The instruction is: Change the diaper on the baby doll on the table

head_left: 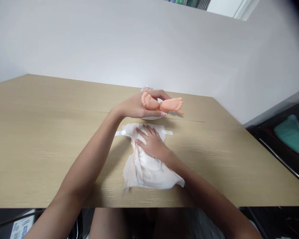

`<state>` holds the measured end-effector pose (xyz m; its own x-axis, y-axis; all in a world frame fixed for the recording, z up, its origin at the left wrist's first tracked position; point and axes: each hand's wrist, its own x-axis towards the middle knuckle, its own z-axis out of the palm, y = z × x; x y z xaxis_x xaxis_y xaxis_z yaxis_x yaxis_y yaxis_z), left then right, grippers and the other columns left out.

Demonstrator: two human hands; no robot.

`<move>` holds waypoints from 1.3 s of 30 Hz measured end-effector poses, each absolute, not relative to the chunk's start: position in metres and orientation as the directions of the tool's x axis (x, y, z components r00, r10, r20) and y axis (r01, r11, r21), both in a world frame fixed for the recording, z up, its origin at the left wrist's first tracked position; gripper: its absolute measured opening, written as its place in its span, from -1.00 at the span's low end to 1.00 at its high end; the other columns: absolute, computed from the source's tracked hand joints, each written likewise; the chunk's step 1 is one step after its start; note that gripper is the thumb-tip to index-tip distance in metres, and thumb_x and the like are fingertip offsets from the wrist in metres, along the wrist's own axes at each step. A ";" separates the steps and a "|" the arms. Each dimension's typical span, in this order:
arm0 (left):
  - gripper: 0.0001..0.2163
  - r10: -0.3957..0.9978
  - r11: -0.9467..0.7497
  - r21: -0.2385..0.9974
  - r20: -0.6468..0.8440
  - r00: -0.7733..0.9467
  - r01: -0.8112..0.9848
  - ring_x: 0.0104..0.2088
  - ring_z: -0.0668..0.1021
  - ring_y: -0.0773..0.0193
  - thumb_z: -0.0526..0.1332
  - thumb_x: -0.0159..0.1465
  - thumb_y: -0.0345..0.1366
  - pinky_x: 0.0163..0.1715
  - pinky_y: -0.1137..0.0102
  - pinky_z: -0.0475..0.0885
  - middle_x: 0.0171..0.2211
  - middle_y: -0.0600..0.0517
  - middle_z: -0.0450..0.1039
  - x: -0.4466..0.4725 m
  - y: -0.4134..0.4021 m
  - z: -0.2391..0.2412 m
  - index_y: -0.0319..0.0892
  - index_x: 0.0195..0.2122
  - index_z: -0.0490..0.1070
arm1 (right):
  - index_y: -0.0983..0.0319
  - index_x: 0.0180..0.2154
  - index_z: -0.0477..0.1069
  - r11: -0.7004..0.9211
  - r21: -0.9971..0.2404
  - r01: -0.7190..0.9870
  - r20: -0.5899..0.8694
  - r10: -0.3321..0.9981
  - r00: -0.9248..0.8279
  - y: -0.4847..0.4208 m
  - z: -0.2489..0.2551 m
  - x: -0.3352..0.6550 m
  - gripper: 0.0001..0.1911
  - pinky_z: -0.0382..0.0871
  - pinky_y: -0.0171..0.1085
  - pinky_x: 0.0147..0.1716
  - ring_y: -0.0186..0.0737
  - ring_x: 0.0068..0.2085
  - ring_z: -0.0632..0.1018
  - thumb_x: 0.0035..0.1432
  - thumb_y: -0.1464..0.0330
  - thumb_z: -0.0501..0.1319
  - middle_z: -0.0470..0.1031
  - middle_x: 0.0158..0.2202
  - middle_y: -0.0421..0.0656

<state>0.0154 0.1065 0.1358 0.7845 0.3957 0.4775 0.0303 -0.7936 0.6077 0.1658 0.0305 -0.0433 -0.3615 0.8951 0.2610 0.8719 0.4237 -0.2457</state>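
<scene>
A baby doll [173, 104] lies near the back of the table with its feet toward me. My left hand [142, 104] is closed around the doll's ankles and holds both legs raised, which hides most of its body. Below it, a white diaper [149, 166] is spread on the tabletop, its two tape tabs sticking out at the far end. My right hand [151, 141] rests flat on the far part of the diaper with fingers spread. The near edge of the diaper looks rumpled.
The wooden table [52, 132] reaches back to a pale wall [102, 46]. At the right, a dark shelf or bin holds a green cloth [292, 136]. A box with printing [22, 227] sits below the table's front edge at the lower left.
</scene>
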 end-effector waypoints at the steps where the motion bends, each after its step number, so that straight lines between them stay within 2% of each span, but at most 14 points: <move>1: -0.66 0.395 -0.795 0.606 0.477 0.785 0.032 -0.04 0.59 0.09 0.42 0.25 -0.15 0.00 0.22 0.46 0.00 -0.08 0.58 0.014 0.107 0.136 -0.11 0.03 0.53 | 0.11 0.42 0.23 0.430 -0.233 0.872 0.276 0.889 -0.365 0.040 -0.045 0.165 -0.39 -0.01 0.18 0.46 0.14 0.47 0.17 0.49 0.02 0.06 0.19 0.47 0.03; 6: -0.64 0.402 -0.800 0.599 0.492 0.772 0.034 0.01 0.58 0.09 0.42 0.26 -0.15 0.00 0.26 0.46 0.04 -0.10 0.58 0.013 0.107 0.136 -0.12 0.05 0.53 | 0.22 0.36 0.30 0.456 -0.221 0.862 0.299 0.873 -0.385 0.085 -0.042 0.166 -0.43 0.08 0.18 0.42 0.26 0.45 0.21 0.50 0.07 0.07 0.24 0.43 0.08; 8: -0.64 0.393 -0.799 0.601 0.499 0.772 0.018 0.02 0.57 0.08 0.42 0.26 -0.15 0.00 0.26 0.47 0.04 -0.11 0.58 0.013 0.108 0.136 -0.12 0.04 0.53 | 0.18 0.36 0.30 0.458 -0.240 0.856 0.291 0.875 -0.387 0.099 -0.039 0.166 -0.45 0.12 0.20 0.41 0.27 0.45 0.22 0.50 0.09 0.08 0.25 0.43 0.04; 12: -0.68 0.404 -0.783 0.622 0.493 0.771 0.012 0.03 0.57 0.06 0.41 0.26 -0.17 -0.02 0.25 0.47 0.02 -0.09 0.57 0.012 0.109 0.136 -0.12 0.01 0.53 | 0.00 0.36 0.29 0.488 -0.287 0.824 0.282 0.865 -0.414 0.117 -0.035 0.167 -0.50 0.21 0.15 0.40 0.12 0.45 0.25 0.48 0.08 0.08 0.29 0.43 -0.14; 17: -0.67 0.415 -0.766 0.642 0.497 0.762 -0.002 -0.01 0.60 0.08 0.43 0.25 -0.18 -0.06 0.27 0.49 0.00 -0.10 0.58 0.013 0.110 0.135 -0.13 0.01 0.53 | 0.06 0.33 0.30 0.478 -0.321 0.817 0.270 0.873 -0.405 0.124 -0.035 0.169 -0.51 0.21 0.11 0.39 0.09 0.40 0.35 0.51 0.05 0.03 0.36 0.39 -0.12; 21: -0.66 0.428 -0.759 0.651 0.504 0.750 -0.005 0.01 0.61 0.07 0.44 0.25 -0.18 -0.07 0.26 0.52 0.01 -0.08 0.59 0.014 0.110 0.133 -0.11 0.03 0.53 | 0.18 0.22 0.43 0.499 -0.315 0.807 0.282 0.862 -0.422 0.114 -0.030 0.175 -0.53 0.20 0.10 0.37 0.12 0.35 0.41 0.57 0.14 -0.09 0.48 0.29 -0.03; 24: -0.64 0.449 -0.751 0.660 0.506 0.736 0.004 0.04 0.60 0.05 0.44 0.25 -0.16 -0.06 0.26 0.53 0.03 -0.05 0.59 0.015 0.110 0.132 -0.08 0.05 0.53 | 0.21 0.25 0.41 0.559 -0.376 0.739 0.364 0.823 -0.437 0.090 -0.026 0.191 -0.48 0.17 0.01 0.40 0.01 0.37 0.39 0.60 0.20 -0.18 0.46 0.32 -0.06; 27: -0.64 0.474 -0.753 0.658 0.511 0.717 0.029 0.05 0.61 0.04 0.43 0.25 -0.11 -0.05 0.24 0.53 0.05 -0.04 0.57 0.016 0.110 0.131 -0.07 0.04 0.54 | 0.14 0.31 0.36 0.582 -0.438 0.685 0.425 0.806 -0.412 0.058 -0.027 0.224 -0.51 0.18 0.01 0.40 -0.07 0.36 0.40 0.58 0.18 -0.14 0.46 0.31 -0.14; 33: -0.65 0.456 -0.749 0.663 0.502 0.735 0.012 0.07 0.59 0.04 0.43 0.25 -0.18 -0.01 0.24 0.50 0.04 -0.09 0.58 0.020 0.107 0.132 -0.11 0.04 0.54 | 0.13 0.21 0.47 0.508 -0.474 0.719 0.429 0.846 -0.316 0.017 -0.036 0.292 -0.55 0.37 0.06 0.22 0.01 0.17 0.55 0.53 0.22 -0.07 0.60 0.13 -0.06; 36: -0.65 0.476 -0.746 0.665 0.491 0.730 0.039 0.05 0.59 0.06 0.43 0.25 -0.18 -0.02 0.25 0.50 0.02 -0.10 0.58 0.022 0.106 0.132 -0.13 0.04 0.54 | 0.10 0.26 0.43 0.532 -0.473 0.702 0.448 0.831 -0.328 0.018 -0.030 0.292 -0.55 0.35 0.05 0.27 -0.01 0.24 0.50 0.53 0.20 -0.04 0.56 0.19 -0.07; 39: -0.63 0.498 -0.756 0.649 0.490 0.715 0.082 0.04 0.59 0.07 0.44 0.23 -0.16 -0.02 0.26 0.50 0.02 -0.09 0.58 0.023 0.105 0.131 -0.13 0.04 0.55 | 0.09 0.40 0.25 0.569 -0.457 0.683 0.397 0.818 -0.416 0.021 -0.024 0.274 -0.49 0.21 0.04 0.40 -0.05 0.42 0.31 0.53 0.17 -0.04 0.33 0.41 -0.11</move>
<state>0.0232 0.1053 0.1309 0.7153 0.4984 0.4898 0.0824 -0.7562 0.6492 0.2743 0.0208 -0.0242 -0.4163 0.8180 0.3970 0.6834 0.5695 -0.4568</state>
